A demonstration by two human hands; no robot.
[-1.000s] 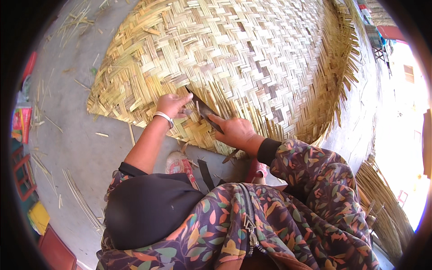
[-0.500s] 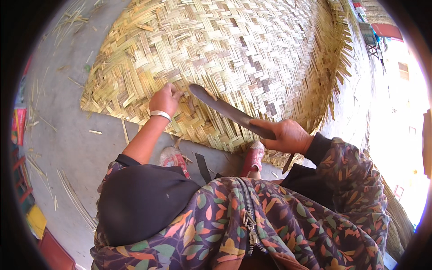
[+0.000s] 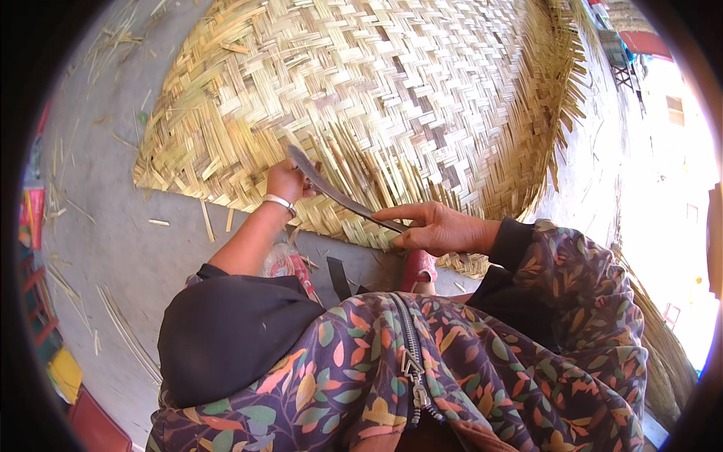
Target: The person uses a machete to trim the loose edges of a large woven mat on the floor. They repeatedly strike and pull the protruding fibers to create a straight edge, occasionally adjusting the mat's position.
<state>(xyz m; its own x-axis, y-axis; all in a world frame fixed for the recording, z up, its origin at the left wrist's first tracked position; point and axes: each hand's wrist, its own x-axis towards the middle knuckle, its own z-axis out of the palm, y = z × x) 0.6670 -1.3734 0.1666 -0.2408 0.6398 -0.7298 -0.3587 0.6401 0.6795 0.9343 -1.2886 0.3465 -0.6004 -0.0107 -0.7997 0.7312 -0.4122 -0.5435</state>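
Note:
A large woven mat (image 3: pixel 361 98) of split, straw-coloured strips spreads out in front of me, with loose strip ends standing up near its close edge. My right hand (image 3: pixel 444 228) is wrapped round the near end of a long, dark, curved blade (image 3: pixel 335 193), index finger along it. The blade slants up and left across the mat's edge and shows narrow from above. Its far tip passes right beside my left hand (image 3: pixel 287 181). That hand is closed at the mat's near edge; what its fingers hold is hidden.
Grey floor (image 3: pixel 181 241) with scattered strip offcuts lies to the left. My red shoes (image 3: pixel 419 270) stand close under the mat's near edge. A dark red object (image 3: pixel 98 422) and a yellow item (image 3: pixel 65 373) are at the lower left. Bundled dry fibre (image 3: pixel 663 369) lies at the right.
My right hand has moved left with the blade, which has turned from its broad side to a narrower view. My left hand has shifted slightly right and nearer to me.

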